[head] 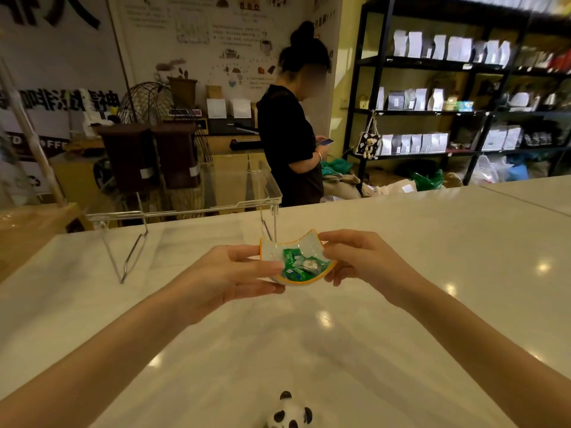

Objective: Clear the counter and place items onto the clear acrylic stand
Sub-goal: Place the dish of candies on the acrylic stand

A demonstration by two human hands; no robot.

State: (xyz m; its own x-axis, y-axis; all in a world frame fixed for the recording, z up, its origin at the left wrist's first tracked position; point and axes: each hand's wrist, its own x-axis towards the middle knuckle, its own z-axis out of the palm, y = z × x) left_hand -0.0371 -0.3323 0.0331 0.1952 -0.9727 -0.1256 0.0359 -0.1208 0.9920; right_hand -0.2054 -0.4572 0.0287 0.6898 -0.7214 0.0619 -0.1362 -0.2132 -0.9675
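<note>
A small white dish with an orange rim point(272, 253) is held above the white counter point(401, 242), with green-wrapped sweets point(292, 262) lying in it. My left hand point(231, 273) grips its left side and my right hand point(358, 257) grips its right side. The clear acrylic stand point(185, 208) rises on thin legs just behind and to the left of the dish, its top bare. A small black-and-white panda figure point(289, 415) sits on the counter at the near edge, between my forearms.
Behind the counter a person in a black top point(290, 131) stands looking at a phone. Two brown bins point(151, 156) and a wire basket are behind the stand. Black shelves point(448, 112) with white bags fill the right wall. A wooden surface point(31, 230) adjoins the counter's left end.
</note>
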